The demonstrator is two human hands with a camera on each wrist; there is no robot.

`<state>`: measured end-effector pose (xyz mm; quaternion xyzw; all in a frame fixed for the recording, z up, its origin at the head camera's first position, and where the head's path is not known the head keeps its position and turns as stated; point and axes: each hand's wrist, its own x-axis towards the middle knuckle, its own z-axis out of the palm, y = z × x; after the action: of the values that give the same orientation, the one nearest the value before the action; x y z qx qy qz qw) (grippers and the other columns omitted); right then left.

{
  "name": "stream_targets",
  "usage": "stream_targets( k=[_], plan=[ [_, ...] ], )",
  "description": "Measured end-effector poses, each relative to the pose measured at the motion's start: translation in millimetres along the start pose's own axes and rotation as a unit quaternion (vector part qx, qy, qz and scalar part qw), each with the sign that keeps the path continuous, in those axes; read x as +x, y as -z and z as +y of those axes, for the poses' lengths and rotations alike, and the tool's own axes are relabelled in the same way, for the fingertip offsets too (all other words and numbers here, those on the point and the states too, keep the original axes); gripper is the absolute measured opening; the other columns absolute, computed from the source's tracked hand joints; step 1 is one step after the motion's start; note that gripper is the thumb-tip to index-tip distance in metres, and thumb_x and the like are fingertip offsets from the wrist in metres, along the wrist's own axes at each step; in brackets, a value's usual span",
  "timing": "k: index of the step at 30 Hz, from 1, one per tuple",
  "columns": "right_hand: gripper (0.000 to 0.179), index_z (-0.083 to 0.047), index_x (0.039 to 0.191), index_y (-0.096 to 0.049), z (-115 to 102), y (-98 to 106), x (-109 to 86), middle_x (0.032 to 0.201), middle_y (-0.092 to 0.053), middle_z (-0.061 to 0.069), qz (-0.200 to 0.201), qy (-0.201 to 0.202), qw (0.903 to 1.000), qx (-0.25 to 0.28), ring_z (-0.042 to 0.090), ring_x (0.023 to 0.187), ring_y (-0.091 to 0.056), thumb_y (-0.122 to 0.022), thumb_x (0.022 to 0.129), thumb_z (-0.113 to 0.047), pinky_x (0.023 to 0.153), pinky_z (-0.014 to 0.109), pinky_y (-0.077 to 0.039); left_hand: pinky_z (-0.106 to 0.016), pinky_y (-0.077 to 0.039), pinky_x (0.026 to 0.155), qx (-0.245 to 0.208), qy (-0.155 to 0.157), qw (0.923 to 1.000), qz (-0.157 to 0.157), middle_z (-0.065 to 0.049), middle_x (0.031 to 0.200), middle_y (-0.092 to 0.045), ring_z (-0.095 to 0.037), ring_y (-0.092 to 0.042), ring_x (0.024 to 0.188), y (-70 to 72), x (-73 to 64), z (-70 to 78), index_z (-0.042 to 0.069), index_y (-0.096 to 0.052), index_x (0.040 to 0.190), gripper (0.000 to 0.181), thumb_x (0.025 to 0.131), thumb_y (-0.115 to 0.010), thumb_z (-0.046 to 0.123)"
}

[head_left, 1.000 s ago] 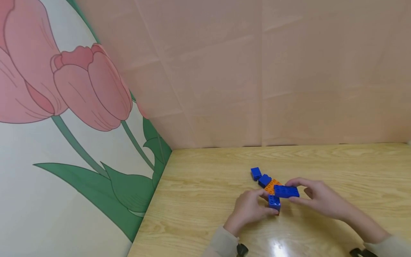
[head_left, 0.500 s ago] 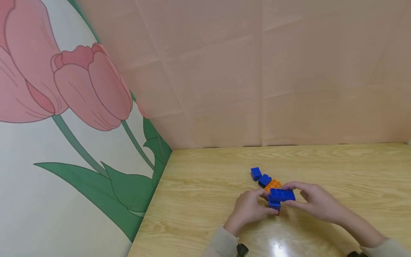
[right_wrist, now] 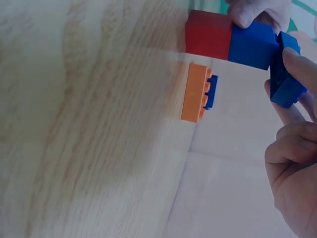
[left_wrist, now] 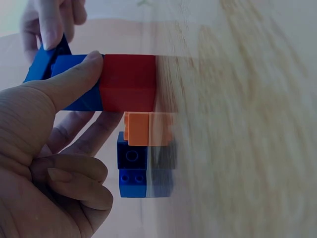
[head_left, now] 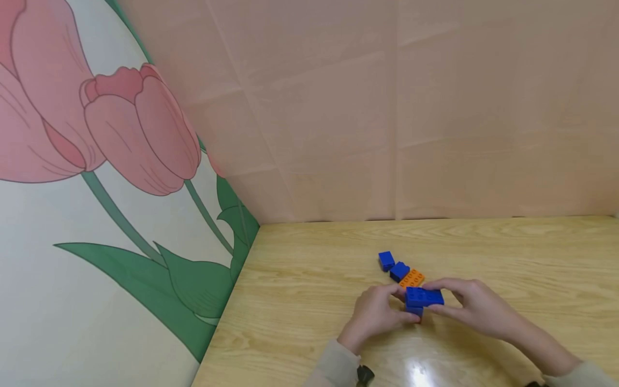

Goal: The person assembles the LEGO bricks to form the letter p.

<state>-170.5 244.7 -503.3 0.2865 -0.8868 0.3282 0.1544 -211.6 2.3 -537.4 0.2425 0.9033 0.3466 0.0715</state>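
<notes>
A red building brick [left_wrist: 129, 82] stands on the table with a blue brick [right_wrist: 251, 45] stacked on it. My left hand [head_left: 376, 313] pinches this stack at the blue brick, between thumb and fingers. Across the top lies a longer blue brick [head_left: 424, 297], whose right end my right hand [head_left: 479, 309] pinches. In the right wrist view the longer blue brick [right_wrist: 285, 88] is slightly tilted against the stack's top and juts out to the right. Whether its studs are fully seated cannot be told.
Just behind the stack, an orange brick [head_left: 412, 278] lies on the wooden table [head_left: 300, 279]. Two small blue bricks, a nearer one [head_left: 399, 271] and a farther one [head_left: 386, 260], trail off to the back left. A pinkish sheet [head_left: 329, 134] rises behind the table.
My right hand has brought the longer blue brick left and toward me, over the smaller blue brick's top and down onto it. The left hand has kept its grip in place.
</notes>
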Motion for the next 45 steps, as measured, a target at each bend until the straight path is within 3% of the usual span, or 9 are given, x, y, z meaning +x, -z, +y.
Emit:
stream_targets(
  k=[12, 21, 26, 29, 31, 35, 38, 41, 45],
  plan=[
    [0.046, -0.024, 0.113, -0.079, -3.0, -5.1, -1.3, 0.107, -0.076, -0.011, 0.042, 0.053, 0.9976, -0.016, 0.008, 0.093, -0.072, -0.095, 0.072, -0.01, 0.078, 0.012, -0.05, -0.027, -0.049, 0.083, -0.003, 0.001, 1.0, 0.003, 0.027, 0.095, -0.066, 0.003, -0.061, 0.097, 1.1, -1.5, 2.9, 0.034, -0.072, 0.102, 0.032, 0.08, -0.089, 0.049],
    [0.044, -0.021, 0.111, -0.08, -2.6, -6.3, -0.5, 0.105, -0.077, -0.006, 0.046, 0.066, 0.9961, -0.035, 0.007, 0.088, -0.072, -0.095, 0.071, -0.01, 0.069, 0.01, -0.048, -0.028, -0.049, 0.083, -0.005, 0.002, 1.0, 0.004, 0.026, 0.095, -0.066, 0.002, -0.061, 0.097, 0.9, -1.1, 2.3, 0.034, -0.072, 0.102, 0.031, 0.08, -0.089, 0.048],
    [0.043, -0.019, 0.111, -0.08, -1.5, -7.2, -1.3, 0.104, -0.078, -0.001, 0.042, 0.06, 0.9971, -0.022, -0.013, 0.06, -0.044, -0.095, 0.072, -0.009, 0.055, 0.008, -0.037, -0.027, -0.049, 0.083, 0.001, 0.008, 0.9999, 0.007, 0.027, 0.095, -0.066, 0.002, -0.061, 0.096, -1.2, -0.3, 2.4, 0.034, -0.072, 0.101, 0.031, 0.08, -0.089, 0.048],
    [0.043, -0.019, 0.111, -0.08, -0.6, -8.1, -2.0, 0.103, -0.078, 0.001, 0.042, 0.054, 0.9976, -0.016, -0.012, 0.054, -0.021, -0.094, 0.072, -0.009, 0.049, 0.008, -0.03, -0.028, -0.049, 0.083, 0.004, 0.01, 0.9999, 0.008, 0.027, 0.095, -0.066, 0.002, -0.061, 0.096, -1.6, -0.3, 2.9, 0.034, -0.072, 0.1, 0.031, 0.079, -0.09, 0.048],
    [0.043, -0.02, 0.112, -0.08, -0.3, -8.4, -2.3, 0.104, -0.078, 0.002, 0.042, 0.05, 0.9977, -0.019, -0.013, 0.053, -0.019, -0.095, 0.072, -0.01, 0.047, 0.008, -0.029, -0.028, -0.049, 0.083, 0.003, 0.009, 0.9999, 0.007, 0.027, 0.095, -0.066, 0.002, -0.061, 0.096, -1.2, -0.3, 2.9, 0.034, -0.072, 0.1, 0.031, 0.08, -0.089, 0.048],
    [0.044, -0.022, 0.112, -0.08, -1.1, -8.8, -2.2, 0.104, -0.078, -0.001, 0.045, 0.047, 0.9973, -0.036, -0.013, 0.062, -0.047, -0.095, 0.072, -0.013, 0.054, 0.012, -0.04, -0.028, -0.049, 0.084, -0.001, 0.011, 0.9999, 0.001, 0.027, 0.096, -0.065, 0.002, -0.061, 0.097, 0.4, -0.4, 2.7, 0.034, -0.072, 0.102, 0.031, 0.08, -0.089, 0.048],
    [0.045, -0.025, 0.113, -0.079, -2.3, -9.5, -2.5, 0.105, -0.077, -0.007, 0.045, 0.042, 0.9964, -0.058, 0.003, 0.082, -0.069, -0.096, 0.072, -0.017, 0.064, 0.024, -0.054, -0.029, -0.049, 0.084, -0.002, 0.011, 0.9999, -0.005, 0.027, 0.096, -0.066, 0.002, -0.06, 0.097, 1.1, -0.2, 2.3, 0.034, -0.072, 0.103, 0.031, 0.08, -0.088, 0.049],
    [0.047, -0.028, 0.114, -0.078, -2.9, -9.9, -3.2, 0.107, -0.076, -0.01, 0.041, 0.034, 0.9962, -0.069, 0.013, 0.091, -0.074, -0.096, 0.072, -0.019, 0.071, 0.034, -0.06, -0.028, -0.049, 0.084, 0.005, 0.008, 0.9999, -0.005, 0.027, 0.096, -0.066, 0.002, -0.061, 0.097, 0.7, 0.2, 1.9, 0.035, -0.072, 0.102, 0.031, 0.08, -0.088, 0.05],
    [0.046, -0.03, 0.116, -0.076, -1.7, -9.3, -4.5, 0.11, -0.075, -0.012, 0.032, 0.018, 0.9976, -0.058, 0.012, 0.095, -0.072, -0.095, 0.075, -0.023, 0.074, 0.036, -0.06, -0.027, -0.048, 0.083, 0.018, 0.002, 0.9998, -0.003, 0.027, 0.096, -0.066, 0.002, -0.061, 0.097, -0.7, 1.0, 1.8, 0.035, -0.072, 0.102, 0.032, 0.08, -0.087, 0.052]
  ],
)
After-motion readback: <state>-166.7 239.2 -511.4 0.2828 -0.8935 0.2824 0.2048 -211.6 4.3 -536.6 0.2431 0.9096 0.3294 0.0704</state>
